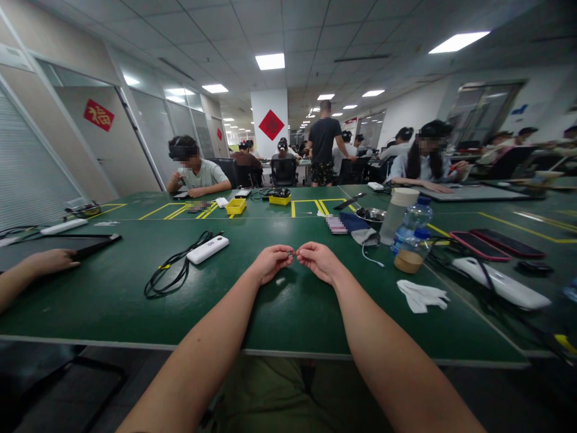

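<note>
My left hand (271,261) and my right hand (319,260) meet fingertip to fingertip above the green table (112,300). Both are closed in a pinch on a tiny dark object (293,255) held between them; I cannot make out what it is. A small pale speck (280,281) lies on the table just under my left hand. A white power bank (208,249) with a coiled black cable (169,273) lies to the left of my hands.
A crumpled white tissue (422,295), water bottles (412,231) and a white-capped cup (396,214) stand to the right, with phones (491,243) beyond. Another person's hand (49,262) rests at the far left. Yellow trays (235,206) and seated people sit at the far side.
</note>
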`<action>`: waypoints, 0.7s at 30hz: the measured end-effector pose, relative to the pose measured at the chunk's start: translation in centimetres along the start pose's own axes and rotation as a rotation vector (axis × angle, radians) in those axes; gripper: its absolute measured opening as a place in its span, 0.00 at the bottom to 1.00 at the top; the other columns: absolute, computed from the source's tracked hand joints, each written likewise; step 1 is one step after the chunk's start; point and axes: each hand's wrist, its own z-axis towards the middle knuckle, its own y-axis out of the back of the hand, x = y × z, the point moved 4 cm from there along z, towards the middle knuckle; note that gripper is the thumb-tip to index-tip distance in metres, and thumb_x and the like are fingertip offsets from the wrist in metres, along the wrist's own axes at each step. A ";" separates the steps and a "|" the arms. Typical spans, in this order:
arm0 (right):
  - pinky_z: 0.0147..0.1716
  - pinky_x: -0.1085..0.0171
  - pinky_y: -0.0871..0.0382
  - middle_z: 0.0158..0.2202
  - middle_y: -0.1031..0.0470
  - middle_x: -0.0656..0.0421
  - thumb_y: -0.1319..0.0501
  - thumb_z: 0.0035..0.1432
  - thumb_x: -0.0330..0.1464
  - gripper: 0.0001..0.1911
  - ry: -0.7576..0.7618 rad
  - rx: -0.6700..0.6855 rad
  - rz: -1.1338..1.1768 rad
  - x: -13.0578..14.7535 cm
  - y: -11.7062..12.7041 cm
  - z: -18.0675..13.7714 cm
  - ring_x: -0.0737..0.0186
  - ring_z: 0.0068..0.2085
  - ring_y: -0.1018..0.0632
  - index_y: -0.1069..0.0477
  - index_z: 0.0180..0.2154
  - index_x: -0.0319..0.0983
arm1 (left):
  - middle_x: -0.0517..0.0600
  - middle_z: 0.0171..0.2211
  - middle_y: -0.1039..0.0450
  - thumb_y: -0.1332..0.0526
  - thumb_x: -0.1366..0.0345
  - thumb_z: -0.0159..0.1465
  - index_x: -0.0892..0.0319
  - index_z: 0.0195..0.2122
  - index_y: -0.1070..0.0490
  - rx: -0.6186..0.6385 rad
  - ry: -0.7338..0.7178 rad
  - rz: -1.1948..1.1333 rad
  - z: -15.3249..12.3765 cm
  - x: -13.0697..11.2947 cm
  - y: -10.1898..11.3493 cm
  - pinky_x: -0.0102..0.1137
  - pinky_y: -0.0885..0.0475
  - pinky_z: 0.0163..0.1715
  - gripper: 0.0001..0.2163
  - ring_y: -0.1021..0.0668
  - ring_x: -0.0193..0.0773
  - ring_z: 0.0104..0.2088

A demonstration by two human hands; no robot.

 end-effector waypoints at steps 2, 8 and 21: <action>0.33 0.68 0.28 0.29 0.23 0.57 0.31 0.44 0.27 0.09 0.004 0.008 0.026 0.1 -0.1 -0.1 0.68 0.30 0.23 0.27 0.30 0.35 | 0.55 0.34 0.25 0.37 0.77 0.54 0.67 0.37 0.27 0.010 -0.001 -0.008 0.0 0.0 0.0 0.25 0.26 0.35 0.08 0.23 0.29 0.29; 0.38 0.65 0.28 0.33 0.22 0.56 0.32 0.45 0.27 0.09 -0.012 0.037 0.031 0.0 0.1 0.1 0.67 0.33 0.22 0.27 0.32 0.36 | 0.55 0.35 0.25 0.36 0.76 0.55 0.66 0.39 0.27 0.051 -0.009 -0.027 0.0 0.0 -0.2 0.25 0.26 0.36 0.09 0.23 0.29 0.30; 0.39 0.64 0.29 0.34 0.22 0.56 0.32 0.44 0.26 0.10 0.015 0.052 0.005 0.2 -0.1 0.0 0.64 0.35 0.21 0.27 0.32 0.36 | 0.52 0.36 0.26 0.34 0.78 0.50 0.64 0.35 0.31 0.108 -0.085 0.014 -0.4 -0.4 -0.6 0.31 0.28 0.42 0.12 0.22 0.34 0.37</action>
